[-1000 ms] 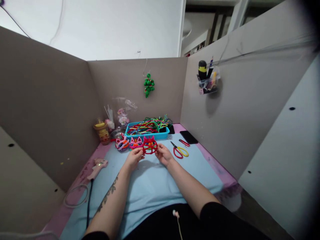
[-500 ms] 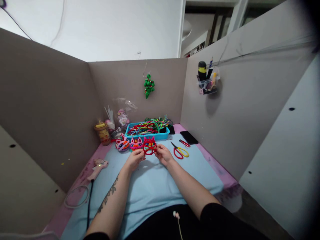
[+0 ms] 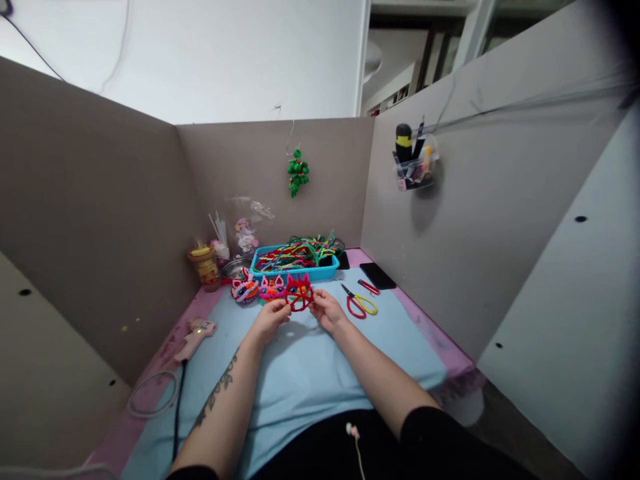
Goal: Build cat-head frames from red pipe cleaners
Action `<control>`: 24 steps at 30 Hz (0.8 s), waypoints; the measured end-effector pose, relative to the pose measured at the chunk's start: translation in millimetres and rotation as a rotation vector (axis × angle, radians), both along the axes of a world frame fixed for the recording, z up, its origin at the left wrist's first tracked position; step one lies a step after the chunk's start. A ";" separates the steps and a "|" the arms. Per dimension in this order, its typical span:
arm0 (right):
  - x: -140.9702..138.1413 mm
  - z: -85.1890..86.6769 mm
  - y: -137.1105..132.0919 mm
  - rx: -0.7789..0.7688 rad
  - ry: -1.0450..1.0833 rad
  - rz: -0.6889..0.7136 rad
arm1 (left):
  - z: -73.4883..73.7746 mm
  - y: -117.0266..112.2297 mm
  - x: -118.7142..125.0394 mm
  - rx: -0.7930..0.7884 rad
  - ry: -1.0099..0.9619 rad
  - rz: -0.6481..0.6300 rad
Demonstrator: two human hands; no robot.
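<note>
A red pipe-cleaner cat-face frame (image 3: 299, 293) with two small ears is held just above the light blue mat (image 3: 310, 373). My left hand (image 3: 271, 319) pinches its lower left edge. My right hand (image 3: 327, 309) pinches its right edge. Two finished cat faces, one pink and orange (image 3: 271, 287), one pink and white (image 3: 245, 289), lie just behind the red one. A blue tray (image 3: 295, 269) piled with coloured pipe cleaners stands behind them.
Red and yellow scissors (image 3: 361, 303) lie right of my hands, a black phone (image 3: 378, 275) farther back. A pink glue gun (image 3: 194, 335) with its cable rests at the left. A jar (image 3: 205, 265) and a bag stand at the back left. Grey partitions wall the desk.
The red frame has tilted back and sunk slightly between my fingers. Both hands stay in nearly the same place.
</note>
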State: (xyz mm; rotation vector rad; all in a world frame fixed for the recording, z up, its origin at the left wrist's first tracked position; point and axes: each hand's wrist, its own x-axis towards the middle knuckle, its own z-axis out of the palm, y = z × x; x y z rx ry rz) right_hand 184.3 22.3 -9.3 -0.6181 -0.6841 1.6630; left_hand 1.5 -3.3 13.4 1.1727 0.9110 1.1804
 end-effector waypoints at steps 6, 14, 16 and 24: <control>-8.3 1.8 -6.0 0.041 -0.071 -0.046 | -4.1 7.1 -0.8 0.039 -0.054 0.108; -33.6 8.3 -24.9 0.183 -0.195 0.050 | -4.4 0.0 8.9 0.065 -0.059 0.051; -35.1 10.3 -26.9 0.215 -0.210 0.034 | -5.6 -0.6 11.6 0.079 -0.050 0.035; -36.8 7.0 -26.5 0.285 -0.323 -0.045 | -7.6 4.3 11.4 0.157 -0.035 0.048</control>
